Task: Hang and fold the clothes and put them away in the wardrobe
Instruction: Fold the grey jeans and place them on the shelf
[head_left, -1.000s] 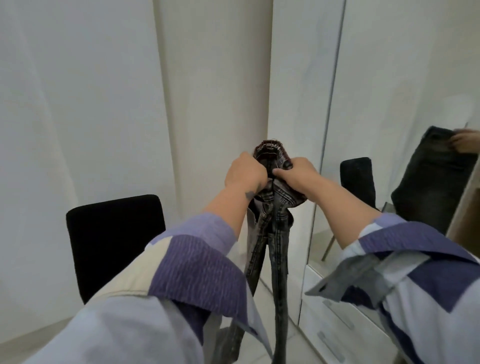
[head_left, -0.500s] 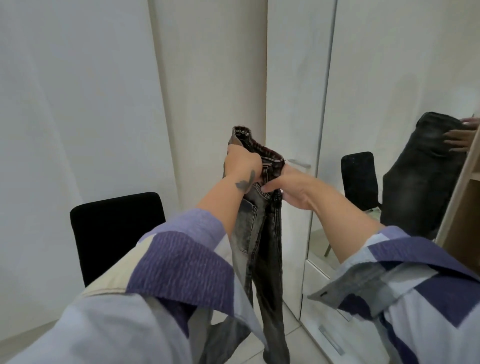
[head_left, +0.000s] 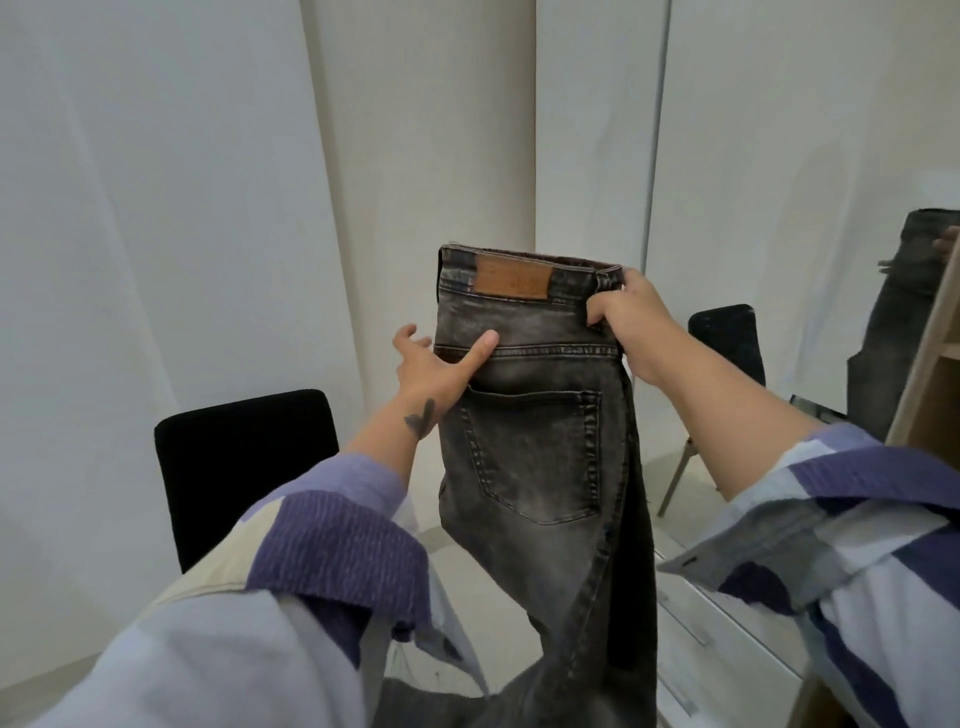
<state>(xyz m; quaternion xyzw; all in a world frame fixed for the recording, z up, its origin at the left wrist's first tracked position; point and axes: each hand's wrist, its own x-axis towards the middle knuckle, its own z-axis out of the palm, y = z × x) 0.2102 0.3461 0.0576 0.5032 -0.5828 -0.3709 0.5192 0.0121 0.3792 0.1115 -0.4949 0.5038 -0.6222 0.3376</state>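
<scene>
White walls and a mirrored wardrobe door (head_left: 779, 260) back a black chair (head_left: 244, 467). Held up between both hands hang dark grey jeans (head_left: 535, 441), folded lengthwise, back pocket showing. Right hand (head_left: 631, 317) grips the waistband edge; left hand (head_left: 436, 364) rests on the other edge, fingers (head_left: 413, 335) spread, thumb flat on the denim.

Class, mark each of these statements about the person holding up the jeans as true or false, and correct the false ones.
1. The right hand grips the waistband of the jeans. True.
2. The leather patch on the waistband is blue. False: it is brown.
3. The left hand presses its thumb on the jeans' front face. True.
4. The jeans lie folded on the black chair. False: they hang in the air from the hands.
5. A back pocket faces the camera. True.
</scene>
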